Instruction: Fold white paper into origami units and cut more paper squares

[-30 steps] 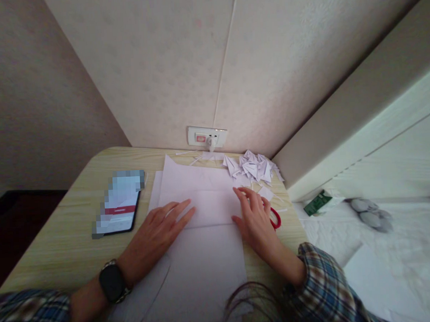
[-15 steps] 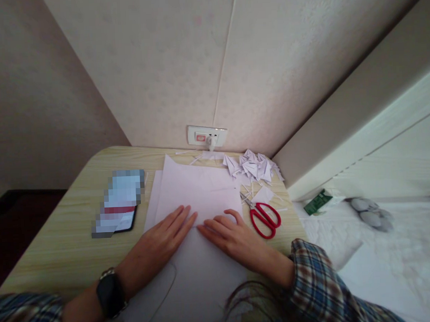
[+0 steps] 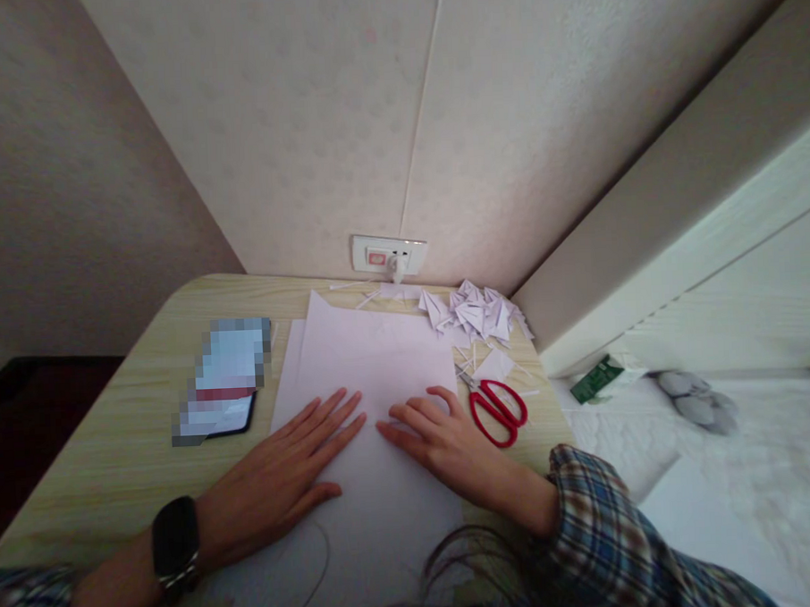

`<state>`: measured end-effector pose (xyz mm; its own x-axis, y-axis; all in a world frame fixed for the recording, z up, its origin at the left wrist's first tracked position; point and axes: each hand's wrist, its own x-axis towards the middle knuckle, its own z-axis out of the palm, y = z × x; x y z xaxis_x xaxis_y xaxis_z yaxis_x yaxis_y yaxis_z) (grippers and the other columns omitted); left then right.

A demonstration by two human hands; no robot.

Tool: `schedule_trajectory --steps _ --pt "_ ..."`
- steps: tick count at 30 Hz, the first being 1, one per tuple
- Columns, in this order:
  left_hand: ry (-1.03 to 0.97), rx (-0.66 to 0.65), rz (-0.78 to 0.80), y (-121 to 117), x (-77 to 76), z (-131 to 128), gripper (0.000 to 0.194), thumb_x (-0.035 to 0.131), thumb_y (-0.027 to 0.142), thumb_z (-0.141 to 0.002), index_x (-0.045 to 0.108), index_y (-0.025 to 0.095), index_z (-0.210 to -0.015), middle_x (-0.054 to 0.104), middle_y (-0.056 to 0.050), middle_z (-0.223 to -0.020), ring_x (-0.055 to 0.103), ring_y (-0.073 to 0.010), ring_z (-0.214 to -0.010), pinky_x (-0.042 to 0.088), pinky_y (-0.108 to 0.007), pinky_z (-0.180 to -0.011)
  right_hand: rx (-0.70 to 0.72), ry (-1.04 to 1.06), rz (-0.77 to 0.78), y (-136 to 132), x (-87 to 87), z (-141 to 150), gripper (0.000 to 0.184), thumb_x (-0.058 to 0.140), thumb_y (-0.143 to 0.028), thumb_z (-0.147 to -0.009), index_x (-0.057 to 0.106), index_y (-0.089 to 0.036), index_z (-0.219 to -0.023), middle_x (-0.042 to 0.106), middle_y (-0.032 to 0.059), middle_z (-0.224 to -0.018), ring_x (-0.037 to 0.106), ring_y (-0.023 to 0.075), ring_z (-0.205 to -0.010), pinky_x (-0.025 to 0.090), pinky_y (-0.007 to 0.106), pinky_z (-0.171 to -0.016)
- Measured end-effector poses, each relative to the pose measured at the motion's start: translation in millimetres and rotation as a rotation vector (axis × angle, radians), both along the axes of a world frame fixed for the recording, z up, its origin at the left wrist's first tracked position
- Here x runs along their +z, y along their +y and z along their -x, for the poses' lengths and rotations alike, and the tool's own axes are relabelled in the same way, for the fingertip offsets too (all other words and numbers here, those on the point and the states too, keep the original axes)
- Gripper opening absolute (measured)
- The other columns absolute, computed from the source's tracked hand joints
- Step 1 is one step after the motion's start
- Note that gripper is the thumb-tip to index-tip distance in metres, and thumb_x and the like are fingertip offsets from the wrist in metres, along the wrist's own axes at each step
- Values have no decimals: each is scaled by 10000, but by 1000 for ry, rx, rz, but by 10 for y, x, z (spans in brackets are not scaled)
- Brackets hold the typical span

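White sheets of paper (image 3: 373,358) lie on the wooden table before me, the top one with a raised corner at the far left. My left hand (image 3: 297,465) rests flat on the sheets with its fingers spread and thumb apart. Opposite it, my right hand (image 3: 438,436) lies on the paper, fingers slightly bent and apart, fingertips close to those of the left. Neither hand grips anything. Red-handled scissors (image 3: 498,411) lie just right of my right hand. Behind them is a pile of folded paper pieces (image 3: 472,309).
A phone (image 3: 227,378), its screen blurred, lies on the left of the table (image 3: 121,414). Paper strips (image 3: 371,296) are scattered at the back, below a wall socket (image 3: 389,253) with a plug. At right, beyond the table, are a green-and-white carton (image 3: 600,380) and a grey object (image 3: 697,401).
My left hand has turned flatter, its thumb now showing and its wrist shifted left. The right hand has moved slightly right, leaving a small gap between the fingertips.
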<state>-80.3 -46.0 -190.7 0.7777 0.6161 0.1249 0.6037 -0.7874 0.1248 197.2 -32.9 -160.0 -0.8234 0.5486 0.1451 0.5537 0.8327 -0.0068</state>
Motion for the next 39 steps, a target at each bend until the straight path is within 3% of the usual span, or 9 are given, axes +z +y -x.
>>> schedule_trajectory --steps 7,16,19,23,28,34,39 --pt "19 -22 56 35 79 31 768 435 497 -1012 20 244 -1607 314 -131 -1643 365 -306 -1483 361 -463 -1166 -104 -12 34 -1 80 -283 274 516 -189 -1019 660 -271 -1238 680 69 -1167 580 224 -1089 363 475 -1039" --pt "5 -28 64 58 68 30 755 446 489 -1011 46 254 -1606 328 -122 -1641 365 -295 -1486 349 -459 -1175 -232 -19 50 -36 161 -701 367 575 -23 -927 739 -266 -1148 685 81 -1074 586 238 -1013 300 462 -994" --pt "2 -24 48 58 63 26 734 458 471 -1010 101 237 -1607 349 -133 -1634 372 -300 -1483 359 -466 -1169 -257 -20 59 -28 215 -663 361 563 -16 -926 748 -250 -1131 676 101 -1106 578 252 -1043 279 487 -1008" --pt "5 3 22 21 87 -11 679 535 417 -987 267 212 -1576 397 -157 -1614 406 -316 -1461 388 -464 -1155 -207 -33 106 -22 223 -462 473 502 -2 -944 665 -278 -1292 671 89 -1076 586 238 -1019 318 475 -989" --pt "17 120 -18 -55 208 -252 466 627 184 -924 555 96 -1376 600 -251 -1389 574 -399 -1263 491 -566 -1031 -137 -58 171 -10 165 -249 426 478 -37 -968 669 -256 -1280 677 77 -1020 597 234 -988 344 489 -1024" --pt "-37 86 15 -30 314 -629 315 519 33 -913 656 94 -1190 706 -150 -1067 667 -298 -962 593 -460 -854 -133 -71 214 -11 191 -197 396 472 -28 -961 671 -204 -1255 686 104 -1129 597 248 -1065 357 484 -1047" --pt "-94 63 60 -7 271 -672 290 510 -7 -886 666 72 -1118 705 -136 -1036 661 -281 -934 591 -441 -862 -115 -96 263 2 239 -139 327 509 -48 -955 674 -169 -1210 708 97 -1132 615 237 -1038 408 417 -1010"
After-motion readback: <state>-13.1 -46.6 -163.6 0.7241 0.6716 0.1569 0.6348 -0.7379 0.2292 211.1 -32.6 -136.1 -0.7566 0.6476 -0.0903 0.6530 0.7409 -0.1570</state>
